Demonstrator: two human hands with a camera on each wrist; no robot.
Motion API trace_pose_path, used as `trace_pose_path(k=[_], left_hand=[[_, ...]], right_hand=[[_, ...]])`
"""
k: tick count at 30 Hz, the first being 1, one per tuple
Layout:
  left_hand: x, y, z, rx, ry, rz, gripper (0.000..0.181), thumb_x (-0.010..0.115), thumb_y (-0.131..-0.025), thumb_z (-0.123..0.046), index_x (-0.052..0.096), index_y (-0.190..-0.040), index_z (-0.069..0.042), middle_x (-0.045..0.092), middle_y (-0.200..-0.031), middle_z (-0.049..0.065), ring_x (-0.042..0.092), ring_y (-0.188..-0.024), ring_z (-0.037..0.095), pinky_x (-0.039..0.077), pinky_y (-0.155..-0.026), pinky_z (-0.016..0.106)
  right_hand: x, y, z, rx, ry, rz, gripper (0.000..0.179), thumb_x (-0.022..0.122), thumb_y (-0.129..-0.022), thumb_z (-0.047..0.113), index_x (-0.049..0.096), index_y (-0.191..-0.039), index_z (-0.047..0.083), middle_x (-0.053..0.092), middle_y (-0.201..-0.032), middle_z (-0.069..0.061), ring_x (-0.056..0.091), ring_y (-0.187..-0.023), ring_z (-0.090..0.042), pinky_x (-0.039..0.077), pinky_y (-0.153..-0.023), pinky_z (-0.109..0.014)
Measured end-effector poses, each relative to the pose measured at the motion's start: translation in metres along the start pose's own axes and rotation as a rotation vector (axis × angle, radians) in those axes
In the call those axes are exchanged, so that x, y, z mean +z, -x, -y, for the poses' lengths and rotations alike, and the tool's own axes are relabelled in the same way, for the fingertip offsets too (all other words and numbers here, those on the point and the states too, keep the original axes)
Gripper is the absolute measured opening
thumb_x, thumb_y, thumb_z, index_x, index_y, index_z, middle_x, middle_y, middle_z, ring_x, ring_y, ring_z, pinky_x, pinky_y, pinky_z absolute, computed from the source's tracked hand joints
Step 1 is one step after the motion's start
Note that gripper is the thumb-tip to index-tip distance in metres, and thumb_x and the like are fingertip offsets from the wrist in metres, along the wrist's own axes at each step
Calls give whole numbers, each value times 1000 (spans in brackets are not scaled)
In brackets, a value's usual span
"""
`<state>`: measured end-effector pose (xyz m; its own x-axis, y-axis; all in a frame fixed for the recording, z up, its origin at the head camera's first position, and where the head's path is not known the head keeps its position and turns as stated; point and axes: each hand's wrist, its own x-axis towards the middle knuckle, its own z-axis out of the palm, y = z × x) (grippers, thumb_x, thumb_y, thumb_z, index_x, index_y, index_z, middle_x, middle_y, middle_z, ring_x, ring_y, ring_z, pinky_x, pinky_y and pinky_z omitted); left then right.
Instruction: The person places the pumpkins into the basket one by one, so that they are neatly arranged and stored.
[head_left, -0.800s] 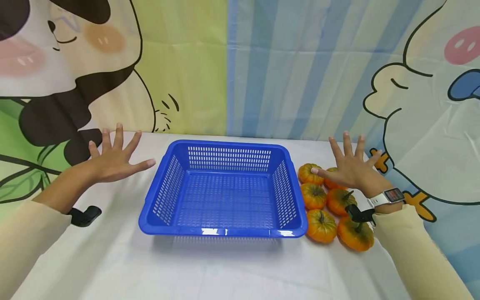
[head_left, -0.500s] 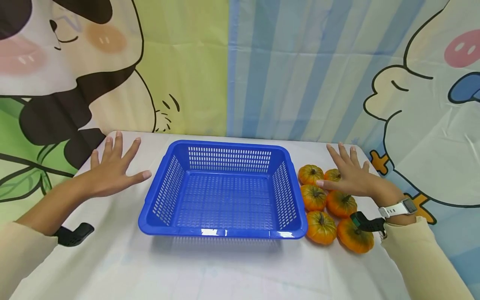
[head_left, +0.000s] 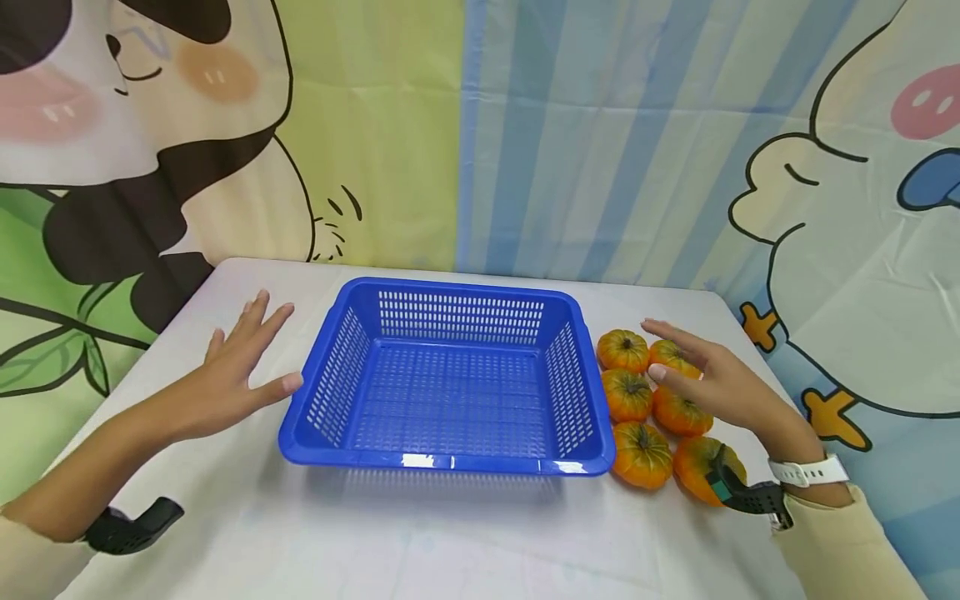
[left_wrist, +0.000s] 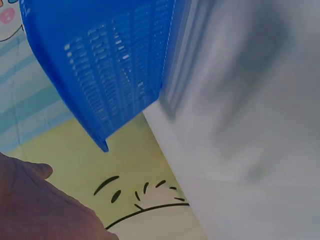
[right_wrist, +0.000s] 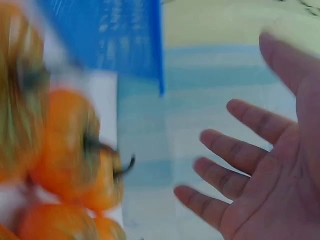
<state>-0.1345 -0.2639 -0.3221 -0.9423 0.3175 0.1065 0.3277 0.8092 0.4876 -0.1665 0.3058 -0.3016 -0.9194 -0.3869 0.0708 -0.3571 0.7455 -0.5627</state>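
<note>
A blue plastic basket (head_left: 450, 462) with slotted walls stands in the middle of the white table, nothing inside it. To its left, my left hand (head_left: 232, 375) hovers with fingers spread, the thumb close to the basket's left rim; it holds nothing. Several small orange pumpkins (head_left: 642, 455) lie in two columns against the basket's right side. Above the far ones hangs my right hand (head_left: 723, 383), fingers extended and thumb apart, partly covering the right column. The right wrist view shows that palm empty beside blurred pumpkins (right_wrist: 67, 145).
The white table (head_left: 420, 542) meets a printed cloth backdrop (head_left: 540, 150) at its back edge. Black straps with camera mounts sit on both wrists, and a white watch band (head_left: 808, 472) is on the right one.
Both hands have come down and back toward the person. The right hand has turned from palm-down to more sideways, its fingers less spread. Basket and pumpkins stay in place.
</note>
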Motion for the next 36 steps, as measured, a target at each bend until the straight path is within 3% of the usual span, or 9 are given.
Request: trace_pose_path(k=[3, 5, 8, 12, 14, 18, 21, 24, 36], left_hand=[[4, 5, -4, -6, 83, 17, 88, 57, -94, -41, 2, -158, -15, -18, -159, 15, -16, -142, 44, -15, -103, 70], [5, 7, -6, -9, 139, 16, 87, 58, -94, -39, 2, -158, -19, -17, -160, 11, -11, -142, 48, -4, -100, 77], [8, 8, -10, -5, 205, -1, 87, 61, -93, -37, 3, -158, -27, -13, -162, 7, -1, -141, 51, 13, -94, 82], [16, 6, -12, 35, 272, -53, 83, 62, -94, -30, 9, -158, -28, -3, -163, 7, 15, -140, 52, 27, -96, 74], [20, 5, -12, 54, 290, -84, 78, 61, -96, -25, 13, -158, -26, 4, -163, 8, 22, -139, 49, 33, -101, 61], [26, 3, -14, 73, 307, -135, 71, 60, -98, -18, 20, -157, -17, 18, -160, 12, 24, -142, 40, 35, -103, 47], [30, 3, -17, 48, 311, -130, 72, 61, -97, -21, 21, -156, -13, 20, -160, 13, 26, -141, 41, 36, -100, 55], [34, 5, -20, 14, 331, -93, 76, 63, -96, -23, 19, -156, -12, 14, -161, 12, 25, -139, 46, 35, -98, 63], [45, 7, -24, -2, 281, 30, 102, 68, -88, -40, -2, -156, -9, -11, -162, 6, -1, -145, 42, 20, -100, 74]], right_hand=[[6, 9, 3, -23, -97, -61, 47, 59, -98, 21, 50, -142, 9, 48, -143, -16, 52, -122, -40, 52, -90, -43], [10, 15, 4, -41, -137, -91, 41, 59, -98, 18, 55, -138, 7, 52, -139, -14, 57, -119, -30, 52, -87, -25], [16, 22, 5, -68, -151, -116, 37, 61, -97, 13, 58, -133, 5, 55, -135, -14, 58, -117, -24, 47, -86, -15], [25, 30, 2, -55, -171, -112, 37, 62, -96, 10, 58, -132, 3, 58, -130, -17, 61, -111, -32, 50, -83, -17], [30, 34, 0, -23, -195, -102, 37, 63, -95, 11, 58, -131, 2, 60, -126, -19, 64, -101, -36, 55, -78, -22], [40, 42, -2, 29, -173, -100, 37, 65, -95, 17, 61, -129, 4, 62, -125, -15, 62, -106, -37, 57, -79, -34], [45, 47, -3, 47, -135, -102, 36, 67, -94, 20, 63, -127, 7, 62, -127, -10, 54, -120, -38, 54, -87, -43], [50, 50, -4, 59, -142, -93, 36, 67, -94, 20, 62, -127, 6, 62, -126, -10, 54, -120, -38, 50, -90, -51], [63, 64, -16, 57, -200, -36, 46, 69, -92, 17, 55, -134, 3, 56, -133, -15, 53, -121, -40, 46, -93, -51]])
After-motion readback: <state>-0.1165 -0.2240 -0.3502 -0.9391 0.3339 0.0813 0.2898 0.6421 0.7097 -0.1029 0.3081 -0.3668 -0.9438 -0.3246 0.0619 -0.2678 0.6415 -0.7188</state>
